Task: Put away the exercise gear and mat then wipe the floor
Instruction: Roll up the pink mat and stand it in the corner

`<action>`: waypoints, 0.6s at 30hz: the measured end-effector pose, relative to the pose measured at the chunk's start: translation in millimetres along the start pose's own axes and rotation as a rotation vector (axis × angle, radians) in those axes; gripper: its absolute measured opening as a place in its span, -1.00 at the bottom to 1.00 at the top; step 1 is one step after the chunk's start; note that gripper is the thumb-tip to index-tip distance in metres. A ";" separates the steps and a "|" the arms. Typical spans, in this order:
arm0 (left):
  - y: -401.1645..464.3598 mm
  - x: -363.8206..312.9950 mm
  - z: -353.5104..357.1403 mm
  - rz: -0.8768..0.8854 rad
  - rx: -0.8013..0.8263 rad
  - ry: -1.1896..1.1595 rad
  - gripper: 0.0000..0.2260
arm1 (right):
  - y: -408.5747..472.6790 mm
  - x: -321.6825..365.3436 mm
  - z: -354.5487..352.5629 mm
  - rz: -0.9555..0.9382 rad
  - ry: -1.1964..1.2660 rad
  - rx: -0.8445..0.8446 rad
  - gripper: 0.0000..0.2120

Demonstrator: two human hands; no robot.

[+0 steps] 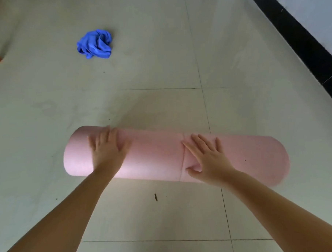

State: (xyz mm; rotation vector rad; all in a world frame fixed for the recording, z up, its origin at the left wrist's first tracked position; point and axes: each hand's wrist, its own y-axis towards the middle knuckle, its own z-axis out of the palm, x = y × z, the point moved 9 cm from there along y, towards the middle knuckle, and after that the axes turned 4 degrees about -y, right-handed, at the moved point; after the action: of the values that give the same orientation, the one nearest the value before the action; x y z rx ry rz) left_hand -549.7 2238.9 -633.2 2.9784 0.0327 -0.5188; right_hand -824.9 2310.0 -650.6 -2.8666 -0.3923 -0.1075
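The tiled floor [159,69] carries a rolled pink mat [157,156], its long axis running left to right, right end slightly nearer the person. Both hands lie flat on it with straight fingers: left hand [105,147], right hand [208,160]. A crumpled blue cloth [94,44] lies well apart beyond it.

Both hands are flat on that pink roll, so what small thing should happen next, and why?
Probably curl both hands around the mat and lift it. It looks fully rolled, and the left hand and right hand only rest on top with straight fingers.
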 end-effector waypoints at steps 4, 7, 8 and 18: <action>3.9 92.4 -25.9 -0.506 -0.086 -0.304 -0.40 | 12.0 -2.6 -13.8 0.031 0.076 0.027 -0.23; 4.9 136.2 -9.9 -0.910 0.055 -0.678 -0.35 | 18.8 -6.8 -16.3 0.054 0.097 0.039 -0.24; 6.6 139.5 -4.6 -0.922 0.164 -0.747 -0.34 | 20.6 -8.8 -16.0 0.061 0.098 0.043 -0.24; -42.9 97.1 -23.0 -0.757 0.562 -1.045 -0.15 | 2.0 -13.5 -1.9 0.077 0.019 0.207 -0.14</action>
State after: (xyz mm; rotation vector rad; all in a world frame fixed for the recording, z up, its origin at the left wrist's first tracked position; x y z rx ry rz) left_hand -452.4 2284.3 -649.4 2.5862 1.0584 -2.3865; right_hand -837.4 2304.3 -650.6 -2.6703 -0.2716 -0.0746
